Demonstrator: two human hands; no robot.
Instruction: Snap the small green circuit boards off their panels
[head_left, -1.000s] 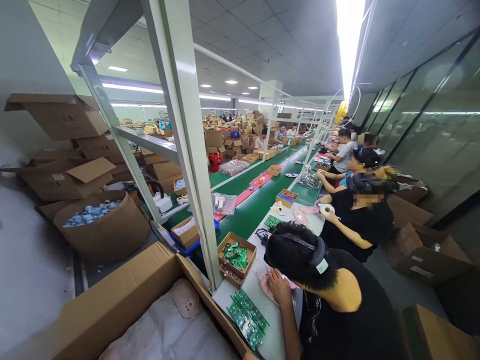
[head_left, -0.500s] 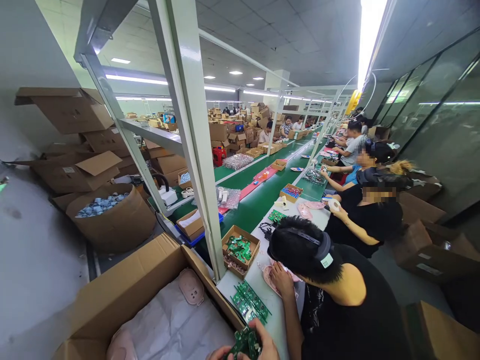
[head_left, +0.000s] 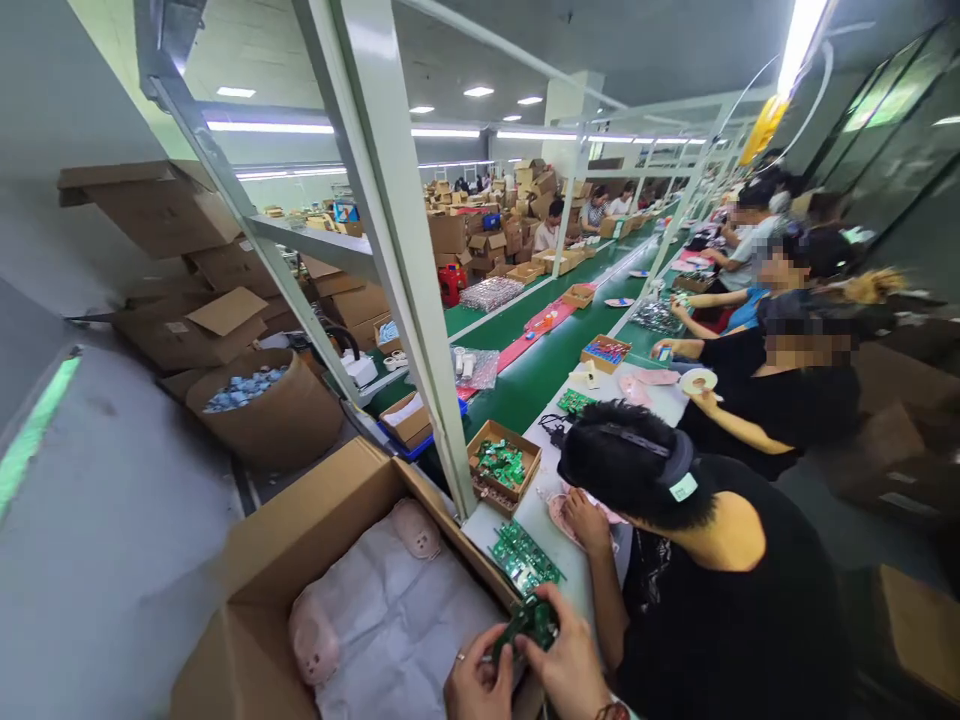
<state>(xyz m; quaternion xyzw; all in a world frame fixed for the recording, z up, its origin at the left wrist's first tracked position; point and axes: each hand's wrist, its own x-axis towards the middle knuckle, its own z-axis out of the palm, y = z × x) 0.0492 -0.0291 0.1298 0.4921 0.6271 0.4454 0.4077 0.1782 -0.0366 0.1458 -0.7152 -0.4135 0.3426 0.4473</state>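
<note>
At the bottom, green circuit boards [head_left: 531,622] are held between my two hands, above the corner of a large cardboard box. My left hand [head_left: 478,675], with a ring on one finger, pinches them from the left. From the right, my right hand [head_left: 566,650] closes its thumb and fingers on the same boards. Just beyond lies a stack of green circuit board panels [head_left: 523,556] on the white table [head_left: 480,528]. Inside the cardboard box [head_left: 315,520], two pink plastic shells [head_left: 315,640] rest on white sheeting [head_left: 390,610].
A small carton of green boards [head_left: 504,462] stands beside a white metal post [head_left: 409,250]. A co-worker in black [head_left: 720,600] sits close on the right, bent over a pink part. The green conveyor [head_left: 525,400] runs into the distance past more people.
My view has turned left and tilted down, so the scene sits further right and the box shows more. My hands, still on the boards, appear higher and further right.
</note>
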